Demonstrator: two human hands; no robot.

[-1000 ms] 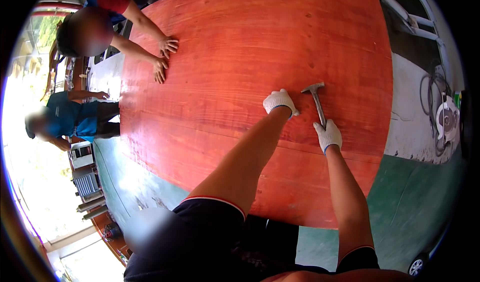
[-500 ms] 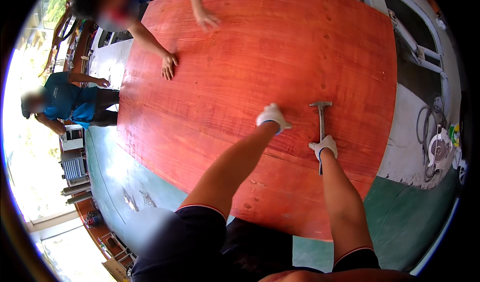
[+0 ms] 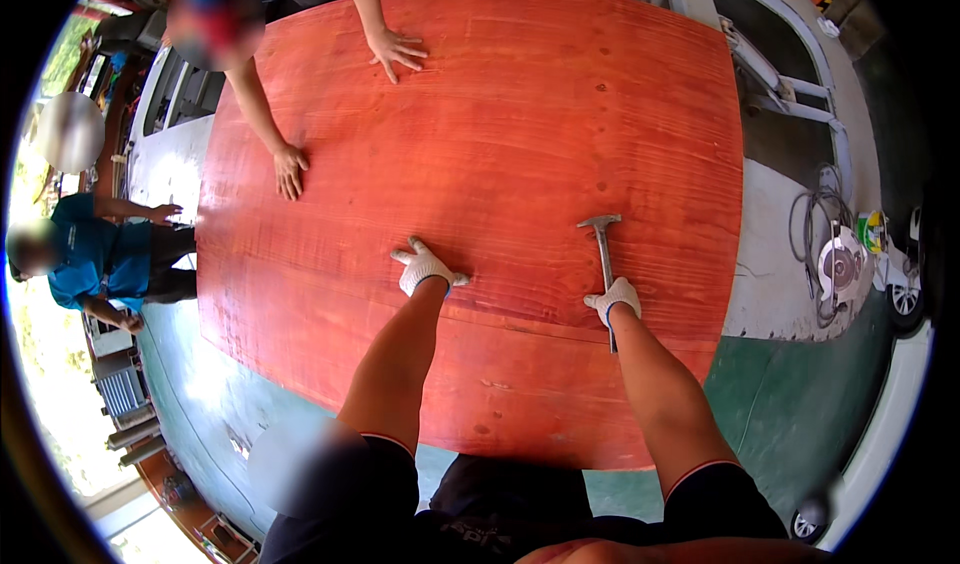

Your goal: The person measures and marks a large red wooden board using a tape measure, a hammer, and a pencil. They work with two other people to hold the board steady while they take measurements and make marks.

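Note:
A large reddish wooden panel (image 3: 500, 164) lies flat in front of me. My right hand (image 3: 613, 302), in a white knitted glove, is closed round the handle of a metal hammer (image 3: 602, 239). The hammer's head points away from me, and it lies on or just over the panel; I cannot tell which. My left hand (image 3: 424, 267), gloved the same way, rests on the panel left of the hammer with its fingers spread and nothing in them. Across the panel, a co-worker's two bare hands (image 3: 397, 52) press on the far left part of the wood.
Another person in a teal shirt (image 3: 90, 244) stands at the left. A circular saw (image 3: 840, 264) with a coiled cable sits on a grey surface at the right, beside a green can (image 3: 870, 232). A white metal frame (image 3: 780, 74) rises at the far right. Green floor surrounds the panel.
My left hand has moved left across the panel and spread its fingers. The hammer stays in my right hand, tilted slightly more. The co-worker's raised hand has come down onto the wood.

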